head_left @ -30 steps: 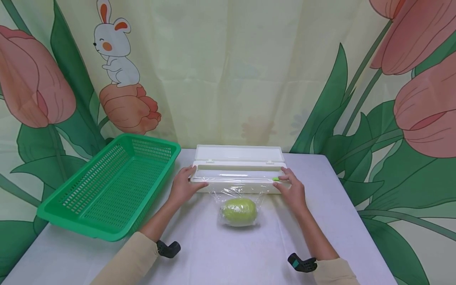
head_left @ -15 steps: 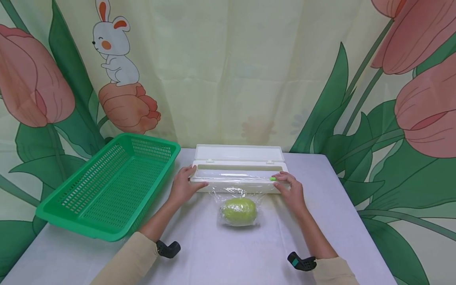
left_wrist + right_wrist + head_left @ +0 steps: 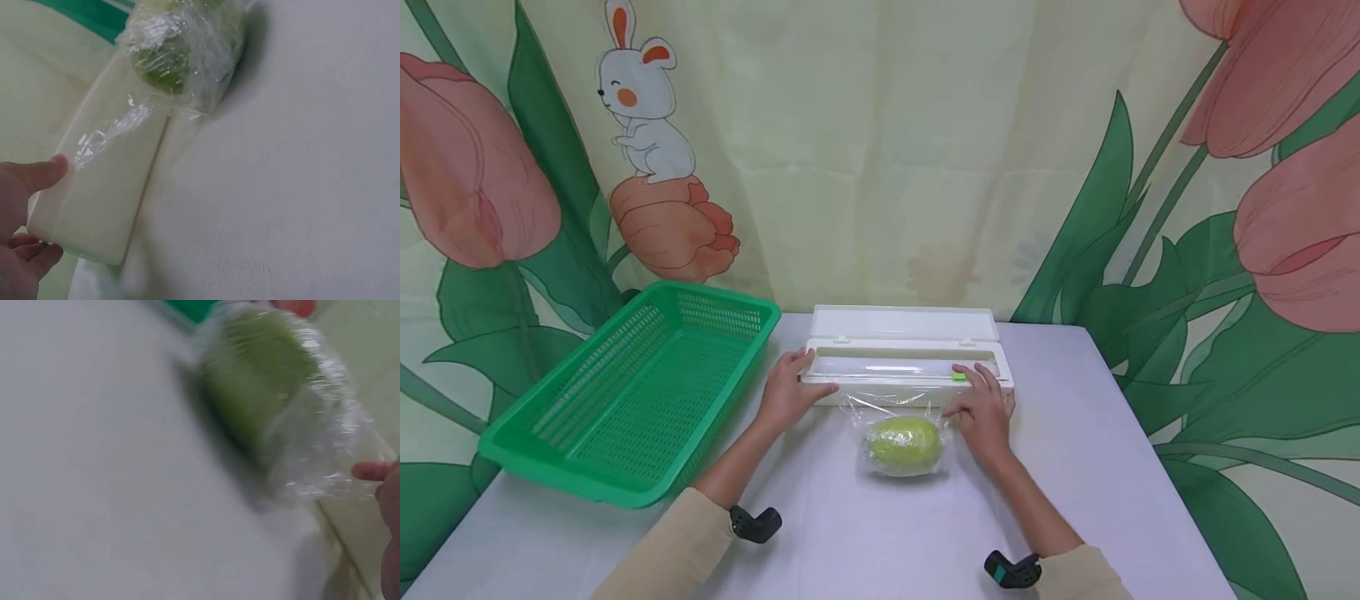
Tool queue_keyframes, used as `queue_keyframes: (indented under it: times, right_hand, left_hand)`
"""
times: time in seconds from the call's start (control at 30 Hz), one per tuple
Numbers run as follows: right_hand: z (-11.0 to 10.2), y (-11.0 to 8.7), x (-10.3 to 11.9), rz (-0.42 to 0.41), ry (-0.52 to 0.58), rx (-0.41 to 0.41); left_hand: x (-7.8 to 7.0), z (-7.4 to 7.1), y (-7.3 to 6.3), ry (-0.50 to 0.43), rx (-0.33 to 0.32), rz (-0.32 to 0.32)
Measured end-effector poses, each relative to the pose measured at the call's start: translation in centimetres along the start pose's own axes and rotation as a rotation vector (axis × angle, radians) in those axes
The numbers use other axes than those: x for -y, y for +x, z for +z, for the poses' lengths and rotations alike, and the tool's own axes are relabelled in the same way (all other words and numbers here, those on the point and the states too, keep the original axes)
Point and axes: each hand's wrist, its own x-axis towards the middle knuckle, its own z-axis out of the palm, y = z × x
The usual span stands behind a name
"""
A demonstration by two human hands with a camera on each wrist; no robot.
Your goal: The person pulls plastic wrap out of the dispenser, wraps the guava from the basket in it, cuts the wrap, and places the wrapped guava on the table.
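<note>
A white cling film dispenser box (image 3: 865, 394) lies on the table, its lid (image 3: 902, 323) raised at the back. Clear film (image 3: 112, 134) comes over its front down to an oblong green fruit (image 3: 904, 446) wrapped in that film. My left hand (image 3: 786, 392) grips the box's left end, thumb in front and fingers behind. With bent fingers my right hand (image 3: 987, 421) holds the green slide cutter (image 3: 959, 377) on the box's top edge, right of its middle. The right thumb reaches in at the film's right edge, beside the fruit.
To the left stands a green plastic basket (image 3: 677, 375) with slotted walls, nothing in it. A white cloth covers the table (image 3: 880, 542). Right behind the box hangs a printed curtain (image 3: 880, 167).
My right hand has slid the green cutter leftward along the box, its wrist coming in with it. The left hand, box and wrapped fruit keep their places.
</note>
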Motion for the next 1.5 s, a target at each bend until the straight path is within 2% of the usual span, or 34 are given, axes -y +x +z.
queue_keyframes:
  times: [0.03, 0.2, 0.27, 0.37, 0.5, 0.6, 0.83, 0.93, 1.1, 1.3, 1.4, 1.5]
  right_hand:
    - [0.0, -0.1, 0.1, 0.01, 0.003, 0.005]
    - [-0.8, 0.2, 0.0, 0.048, 0.192, 0.002]
    - [-1.1, 0.2, 0.1, 0.091, 0.253, 0.014]
    - [-1.9, 0.5, 1.5, 0.164, 0.299, 0.012]
    - [-1.9, 1.0, 2.0, 0.213, 0.279, -0.029]
    - [-1.2, 1.2, 1.0, 0.211, 0.238, -0.082]
    - [-0.6, 1.3, 0.8, 0.146, 0.253, -0.169]
    - [-0.4, 1.4, 0.8, 0.112, 0.216, -0.14]
    - [-0.5, 1.4, 1.2, 0.132, 0.099, -0.013]
    - [-0.9, 1.3, 1.2, 0.177, 0.102, 0.041]
    - [-1.1, 1.3, 1.1, 0.194, 0.126, 0.042]
    - [-1.3, 1.3, 0.9, 0.201, 0.163, 0.027]
  left_hand:
    - [0.1, 0.1, 0.1, -0.006, 0.005, 0.005]
    - [0.5, 0.1, 0.1, -0.052, -0.007, 0.02]
    - [0.7, 0.0, 0.1, -0.056, -0.009, 0.018]
    - [0.8, 0.1, 0.2, -0.053, 0.003, 0.016]
    - [0.9, 0.1, 0.3, -0.059, 0.004, 0.008]
    - [0.8, 0.1, 0.4, -0.064, 0.006, 0.004]
    - [0.7, 0.1, 0.3, -0.067, 0.006, 0.002]
    - [0.6, 0.1, 0.3, -0.069, 0.004, -0.002]
    - [0.4, 0.1, 0.3, -0.049, 0.015, 0.003]
    - [0.1, -0.1, 0.4, 0.016, 0.045, 0.008]
    - [-0.2, -0.2, 0.3, 0.074, 0.058, 0.035]
    - [-0.9, -0.1, 0.3, 0.118, 0.053, 0.116]
